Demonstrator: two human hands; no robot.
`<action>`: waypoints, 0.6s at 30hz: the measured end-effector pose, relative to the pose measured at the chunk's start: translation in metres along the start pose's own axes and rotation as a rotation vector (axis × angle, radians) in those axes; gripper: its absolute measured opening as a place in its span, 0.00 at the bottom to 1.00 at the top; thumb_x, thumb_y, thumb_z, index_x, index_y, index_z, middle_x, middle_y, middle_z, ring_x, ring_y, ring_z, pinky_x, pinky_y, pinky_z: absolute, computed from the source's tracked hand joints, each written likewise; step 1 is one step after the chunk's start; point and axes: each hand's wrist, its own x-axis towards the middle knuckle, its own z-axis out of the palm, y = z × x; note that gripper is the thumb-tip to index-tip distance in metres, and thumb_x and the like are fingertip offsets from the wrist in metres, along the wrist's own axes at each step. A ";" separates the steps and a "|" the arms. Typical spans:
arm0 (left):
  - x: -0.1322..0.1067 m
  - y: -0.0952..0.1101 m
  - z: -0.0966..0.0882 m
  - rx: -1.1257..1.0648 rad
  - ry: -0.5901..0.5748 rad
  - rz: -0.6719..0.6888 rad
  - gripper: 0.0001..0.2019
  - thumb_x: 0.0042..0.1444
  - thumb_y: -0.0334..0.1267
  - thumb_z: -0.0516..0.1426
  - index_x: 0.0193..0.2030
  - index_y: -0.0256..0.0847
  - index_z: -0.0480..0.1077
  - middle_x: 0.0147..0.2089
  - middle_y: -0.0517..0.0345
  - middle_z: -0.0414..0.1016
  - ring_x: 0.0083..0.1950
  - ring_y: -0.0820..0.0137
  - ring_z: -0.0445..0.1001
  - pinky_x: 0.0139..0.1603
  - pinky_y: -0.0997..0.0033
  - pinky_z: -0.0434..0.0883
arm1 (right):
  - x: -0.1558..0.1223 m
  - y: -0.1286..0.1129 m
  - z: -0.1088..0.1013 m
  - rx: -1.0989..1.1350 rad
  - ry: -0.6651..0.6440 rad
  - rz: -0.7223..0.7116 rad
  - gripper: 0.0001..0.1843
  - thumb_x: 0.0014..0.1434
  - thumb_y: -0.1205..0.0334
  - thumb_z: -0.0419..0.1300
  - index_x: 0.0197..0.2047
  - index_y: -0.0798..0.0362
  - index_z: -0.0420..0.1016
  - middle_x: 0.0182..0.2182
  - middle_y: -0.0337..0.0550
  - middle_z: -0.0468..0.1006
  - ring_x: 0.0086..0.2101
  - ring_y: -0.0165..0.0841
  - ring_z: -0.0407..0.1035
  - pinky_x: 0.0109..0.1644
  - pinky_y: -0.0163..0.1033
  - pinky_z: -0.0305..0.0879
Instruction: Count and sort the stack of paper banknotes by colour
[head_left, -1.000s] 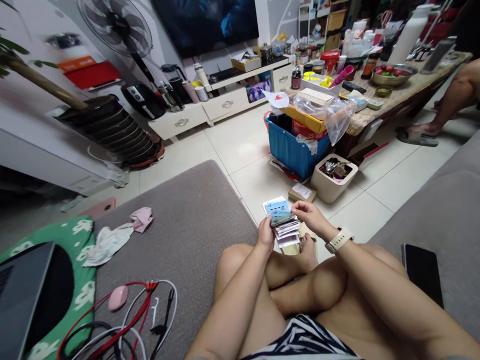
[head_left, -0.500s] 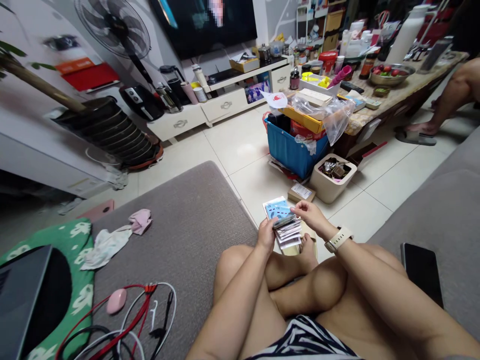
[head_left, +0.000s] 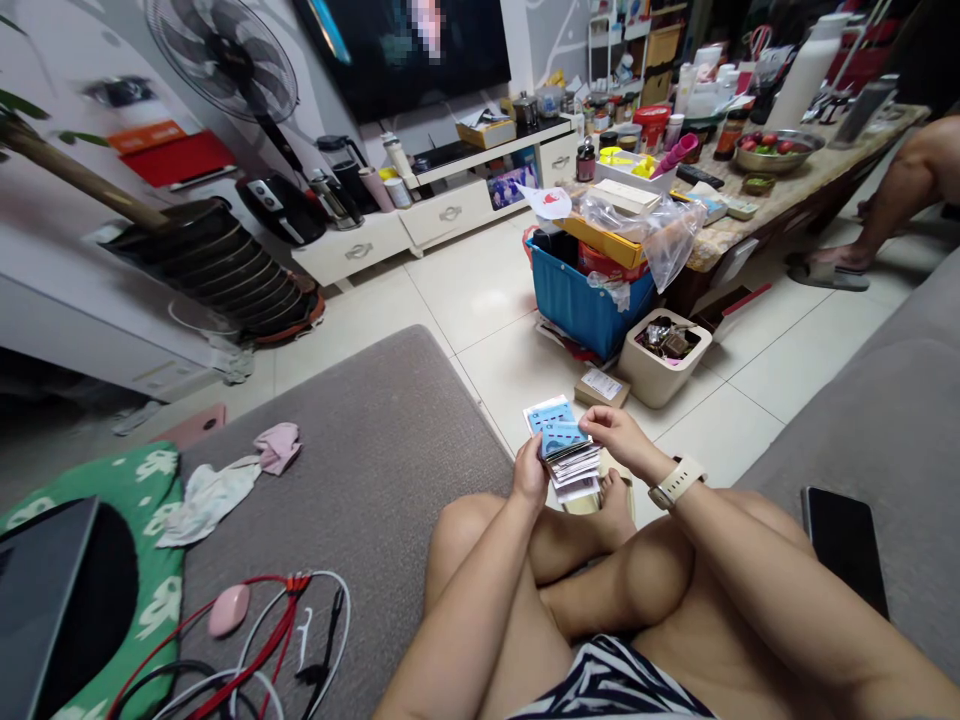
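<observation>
Left hand [head_left: 530, 472] grips a stack of cards [head_left: 576, 468] by its left side; right hand [head_left: 613, 432] pinches a blue card [head_left: 564, 438] on top.
The stack is held in the air between the hands, beyond the crossed legs [head_left: 592, 560], its layered edges stepping down toward the lap; the blue card's long side runs from hand to hand, right fingertips at its upper right corner, neither hand plainly nearer. Grey sofa [head_left: 375, 450] lies left, with cables [head_left: 281, 630]; a phone [head_left: 846, 550] rests right. Past the pale floor [head_left: 480, 275] stand a blue bin [head_left: 577, 303], a crowded bench [head_left: 705, 252] and a television [head_left: 390, 60].
</observation>
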 end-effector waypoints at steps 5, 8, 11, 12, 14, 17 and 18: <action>-0.002 0.001 0.000 0.022 -0.019 -0.013 0.14 0.43 0.46 0.65 0.31 0.35 0.78 0.31 0.53 0.81 0.41 0.57 0.79 0.47 0.62 0.71 | -0.002 -0.003 0.001 0.012 -0.013 0.005 0.20 0.48 0.45 0.66 0.25 0.52 0.68 0.22 0.35 0.67 0.25 0.29 0.59 0.31 0.36 0.55; -0.002 0.001 -0.001 0.008 -0.060 -0.020 0.16 0.43 0.46 0.65 0.33 0.34 0.79 0.33 0.50 0.82 0.42 0.56 0.79 0.48 0.61 0.70 | -0.001 -0.001 0.000 0.012 -0.013 -0.006 0.21 0.50 0.42 0.64 0.24 0.52 0.68 0.21 0.35 0.67 0.23 0.28 0.57 0.30 0.36 0.53; 0.000 -0.001 -0.002 0.000 -0.056 -0.019 0.17 0.42 0.47 0.66 0.33 0.34 0.78 0.33 0.49 0.82 0.42 0.55 0.80 0.48 0.60 0.70 | -0.001 -0.001 0.000 0.000 -0.033 -0.002 0.23 0.52 0.40 0.62 0.24 0.53 0.69 0.22 0.38 0.72 0.23 0.28 0.57 0.29 0.36 0.52; 0.000 -0.002 -0.003 -0.003 -0.049 -0.017 0.17 0.42 0.47 0.66 0.32 0.34 0.78 0.33 0.49 0.82 0.42 0.55 0.80 0.48 0.60 0.70 | -0.001 -0.001 0.000 -0.002 -0.039 0.002 0.23 0.52 0.40 0.62 0.24 0.53 0.69 0.22 0.39 0.72 0.23 0.28 0.57 0.29 0.36 0.52; 0.001 -0.003 -0.004 -0.008 -0.045 -0.016 0.16 0.41 0.47 0.66 0.31 0.35 0.77 0.32 0.50 0.82 0.42 0.55 0.80 0.48 0.60 0.70 | -0.003 -0.003 0.000 0.003 -0.047 0.012 0.23 0.50 0.41 0.65 0.24 0.53 0.69 0.22 0.39 0.72 0.23 0.28 0.59 0.30 0.36 0.53; 0.002 -0.003 -0.005 -0.008 -0.046 -0.018 0.16 0.41 0.47 0.66 0.29 0.35 0.77 0.30 0.51 0.81 0.42 0.55 0.79 0.47 0.60 0.70 | -0.004 -0.006 0.001 0.022 -0.058 0.031 0.22 0.44 0.43 0.69 0.26 0.53 0.69 0.22 0.37 0.72 0.24 0.29 0.62 0.31 0.37 0.56; 0.001 -0.003 -0.005 -0.005 -0.042 -0.017 0.16 0.40 0.47 0.67 0.29 0.35 0.77 0.29 0.51 0.81 0.42 0.55 0.79 0.47 0.60 0.70 | -0.005 -0.006 0.002 0.029 -0.062 0.032 0.22 0.43 0.44 0.70 0.26 0.53 0.70 0.22 0.37 0.72 0.25 0.29 0.63 0.32 0.37 0.57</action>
